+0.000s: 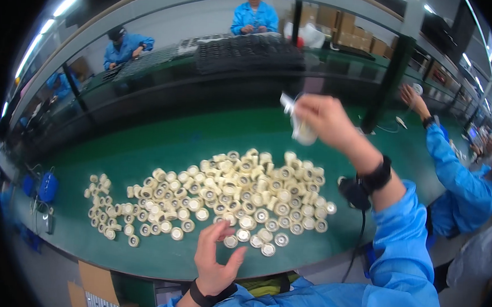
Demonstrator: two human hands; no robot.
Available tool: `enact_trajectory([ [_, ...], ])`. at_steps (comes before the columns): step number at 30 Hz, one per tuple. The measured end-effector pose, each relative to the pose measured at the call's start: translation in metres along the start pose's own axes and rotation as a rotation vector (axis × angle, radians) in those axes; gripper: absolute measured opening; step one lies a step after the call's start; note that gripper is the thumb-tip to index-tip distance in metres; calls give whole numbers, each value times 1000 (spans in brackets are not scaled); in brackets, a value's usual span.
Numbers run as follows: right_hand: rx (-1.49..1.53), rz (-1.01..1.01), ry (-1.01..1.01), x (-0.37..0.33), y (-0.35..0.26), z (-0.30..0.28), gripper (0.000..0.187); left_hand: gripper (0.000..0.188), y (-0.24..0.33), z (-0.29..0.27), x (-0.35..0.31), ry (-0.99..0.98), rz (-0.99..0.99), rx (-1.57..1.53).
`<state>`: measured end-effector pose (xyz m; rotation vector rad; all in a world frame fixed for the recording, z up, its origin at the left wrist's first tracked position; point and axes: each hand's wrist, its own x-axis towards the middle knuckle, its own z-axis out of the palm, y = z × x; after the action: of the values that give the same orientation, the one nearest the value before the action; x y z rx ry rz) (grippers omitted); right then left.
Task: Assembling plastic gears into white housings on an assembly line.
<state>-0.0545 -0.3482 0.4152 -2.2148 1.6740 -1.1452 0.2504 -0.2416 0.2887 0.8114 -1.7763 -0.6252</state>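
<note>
A broad pile of small round cream-coloured parts (pixel 227 183), many with grey metal-looking centres, lies across the green tabletop. My right hand (pixel 327 122) is raised above the far side of the pile, its fingers pinched on a small clear plastic bag (pixel 303 133). Something pale shows in the lower part of the bag, too blurred to tell. At the near edge of the pile, my left hand (pixel 217 258) has its thumb and fingers apart with nothing between them. Several loose round parts (pixel 267 249) lie just right of its fingertips.
A dark upright post (pixel 388 86) stands beyond my right hand. A co-worker's arm (pixel 446 149) reaches over the table at right. Black trays (pixel 249 52) lie on the far bench, where people in blue work. An open cardboard box (pixel 97 282) stands below the table's near-left edge.
</note>
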Motion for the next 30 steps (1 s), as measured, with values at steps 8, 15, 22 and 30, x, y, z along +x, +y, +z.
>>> enact_trajectory([
  [8, -503, -26, -357, 116, 115, 120, 19, 26, -28, -21, -17, 39, -103, 99],
  [15, -440, 101, -221, 133, 187, 163, 39, 27, -36, -18, -23, 17, -92, 121],
  [22, -643, 241, -322, 97, 154, 39, 41, 24, -37, -18, -11, -68, -44, 141],
  [30, -730, 480, -323, 0, 144, -71, 36, 22, -29, -17, -18, 64, -14, 160],
])
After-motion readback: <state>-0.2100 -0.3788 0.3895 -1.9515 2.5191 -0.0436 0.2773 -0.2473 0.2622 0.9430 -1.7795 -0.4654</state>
